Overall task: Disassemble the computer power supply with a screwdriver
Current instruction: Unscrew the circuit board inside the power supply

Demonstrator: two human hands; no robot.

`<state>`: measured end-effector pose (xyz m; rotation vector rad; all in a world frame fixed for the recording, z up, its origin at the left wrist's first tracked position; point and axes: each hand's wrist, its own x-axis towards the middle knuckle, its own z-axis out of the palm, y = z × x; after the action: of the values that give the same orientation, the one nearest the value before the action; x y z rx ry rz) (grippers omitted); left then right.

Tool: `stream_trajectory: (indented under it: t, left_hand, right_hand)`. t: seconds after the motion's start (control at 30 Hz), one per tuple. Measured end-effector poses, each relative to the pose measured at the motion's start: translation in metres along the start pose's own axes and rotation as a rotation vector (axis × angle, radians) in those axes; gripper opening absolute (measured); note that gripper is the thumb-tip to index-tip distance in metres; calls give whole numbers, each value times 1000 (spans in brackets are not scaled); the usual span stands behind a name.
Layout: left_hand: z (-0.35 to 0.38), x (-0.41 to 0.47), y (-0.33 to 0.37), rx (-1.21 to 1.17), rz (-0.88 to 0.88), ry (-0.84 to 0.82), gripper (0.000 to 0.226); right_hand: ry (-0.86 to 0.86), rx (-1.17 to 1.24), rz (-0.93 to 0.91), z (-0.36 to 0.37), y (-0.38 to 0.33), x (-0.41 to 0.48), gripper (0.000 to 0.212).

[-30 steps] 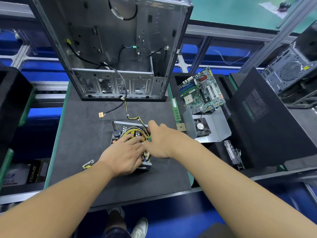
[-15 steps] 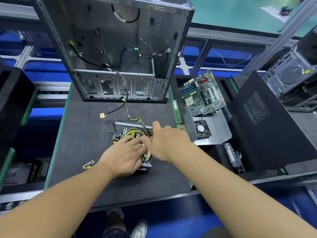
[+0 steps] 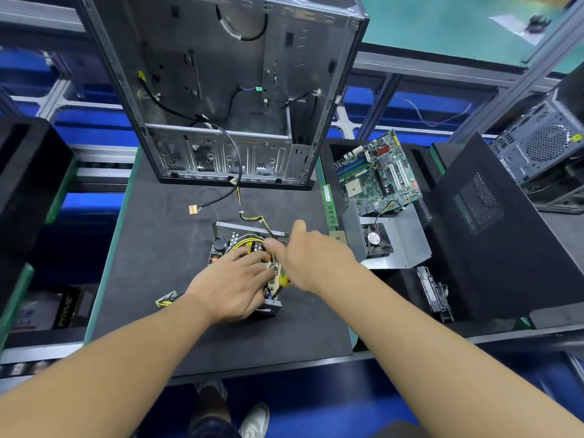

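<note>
**Opened power supply on mat, both hands at the unit**

The power supply (image 3: 243, 231) lies on the black mat (image 3: 158, 248) at the centre of the frame, with its cover off and its circuit board, coils and yellow wires exposed. The left hand (image 3: 230, 286) rests flat on the near half of the unit, fingers spread and straight, gripping nothing. The right hand (image 3: 311, 257) comes in from the right with the thumb raised, its fingers reaching down into the unit just beside the left fingertips. A yellow handle (image 3: 286, 280) shows below the right palm; whether the hand grips it cannot be told. A black-and-yellow cable (image 3: 237, 191) runs from the unit up to the open computer case (image 3: 237, 90) standing at the upper centre. To the right of the mat are a memory stick (image 3: 328, 203), a motherboard (image 3: 379, 175), a metal cover with a fan (image 3: 407, 245) and a black side panel (image 3: 489, 241)
</note>
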<state>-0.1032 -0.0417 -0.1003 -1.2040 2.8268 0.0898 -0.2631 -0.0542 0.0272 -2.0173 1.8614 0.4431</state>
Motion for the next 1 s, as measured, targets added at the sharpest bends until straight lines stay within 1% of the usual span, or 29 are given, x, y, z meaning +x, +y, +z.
stream_trajectory:
  t: [0.07,0.1,0.13,0.17,0.23,0.27,0.33,0.4,0.43,0.47,0.5,0.57,0.6,0.67,0.7,0.77,0.83,0.9,0.97,1.0]
  left_hand:
    - [0,0,-1,-6,-5,13,53]
    - [-1,0,-1,2,-2,25,52]
    - [-1,-1,-1,12,3,41,50]
    - [-1,-1,-1,15,6,56,48]
    - [1,-3,-1,6,11,84,44]
    - [1,-3,-1,3,14,97,43]
    - [1,-2,-1,6,22,112,41]
    - [1,-1,-1,8,28,109,36]
    - [1,0,-1,6,24,98,36]
    - [1,0,-1,4,16,81,38]
    - [2,0,-2,2,7,66,41]
    - [3,0,-1,2,-1,56,45]
    - [3,0,-1,-1,1,55,45]
    - [4,-1,-2,0,12,86,43]
    - [3,0,-2,6,17,110,40]
    - [2,0,-1,5,22,128,36]
    - [2,0,-1,-7,17,92,38]
    - [4,0,-1,-14,8,64,44]
    - [5,0,-1,-13,-2,73,45]
    - [5,-1,-1,-10,-3,81,44]
  right_hand:
    - [25,-69,-77,0,0,1,34]
    - [23,-69,-114,-1,0,2,24]
    - [0,-40,-140,-3,0,2,20]
    - [-49,8,-154,-5,0,3,24]
    - [-153,87,-148,-9,-1,3,40]
    - [-172,71,-129,-9,-2,3,43]
    - [-104,-29,-84,-4,-2,3,45]
    - [-12,-97,-38,-2,-2,3,55]
    - [22,-126,-51,-1,-3,3,59]
    - [37,-153,-85,0,-2,4,56]
    - [37,-153,-120,0,-2,5,48]
    - [-7,-55,-141,-4,0,4,24]
    - [-47,-10,-139,-5,1,4,22]
    - [-96,19,-141,-5,0,3,35]
    - [-78,19,-135,-4,-1,3,41]
    - [-5,-33,-105,-1,-2,2,44]
    - [71,-119,-85,1,-2,2,43]
    - [118,-184,-131,2,0,4,33]
    - [109,-167,-177,0,1,3,19]
    - [65,-131,-191,-1,1,4,24]
